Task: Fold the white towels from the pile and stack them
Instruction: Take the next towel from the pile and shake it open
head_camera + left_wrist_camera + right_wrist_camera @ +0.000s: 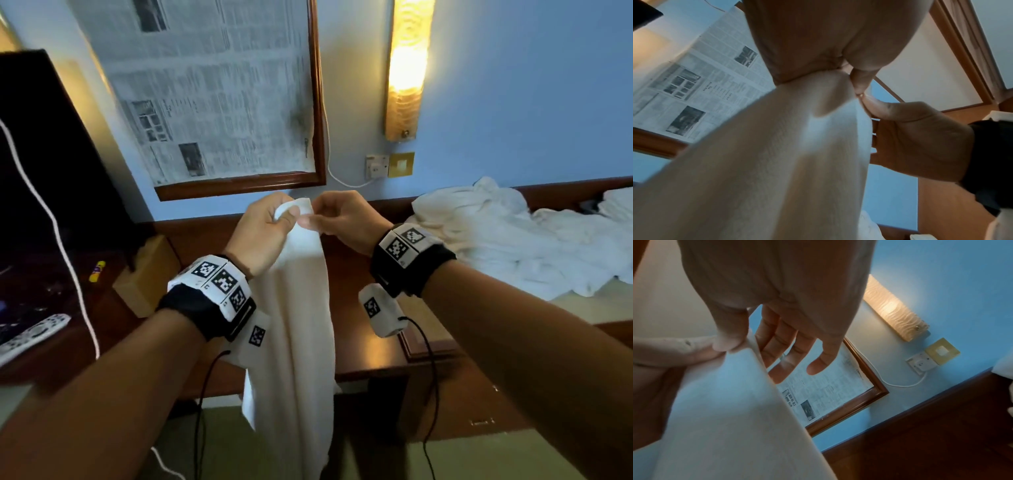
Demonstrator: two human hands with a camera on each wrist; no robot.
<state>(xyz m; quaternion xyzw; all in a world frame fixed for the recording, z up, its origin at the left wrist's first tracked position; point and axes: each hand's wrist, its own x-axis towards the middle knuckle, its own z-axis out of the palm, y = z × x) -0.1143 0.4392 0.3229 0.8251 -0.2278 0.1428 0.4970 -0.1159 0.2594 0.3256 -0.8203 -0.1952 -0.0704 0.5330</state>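
Hanging lengthwise at centre frame, the long white terry towel (294, 329) is pinched at its top corners by the left hand (260, 233) and right hand (346, 219); the rumpled white towel pile (507, 240) lies at three o'clock.

Both forearms are bare, with no sleeves. The left hand (262, 236) and right hand (346, 219) wear no gloves or rings that can be made out. Each wrist carries a wide black fabric band (195, 310) topped with white panels printed with square black-and-white markers (222, 281); the right wrist's band (416, 270) bears similar markers (404, 243). Under each wrist hangs a small white box (383, 311) with its own marker, probably the camera housing. A thin black cable (433, 387) runs down from each box.
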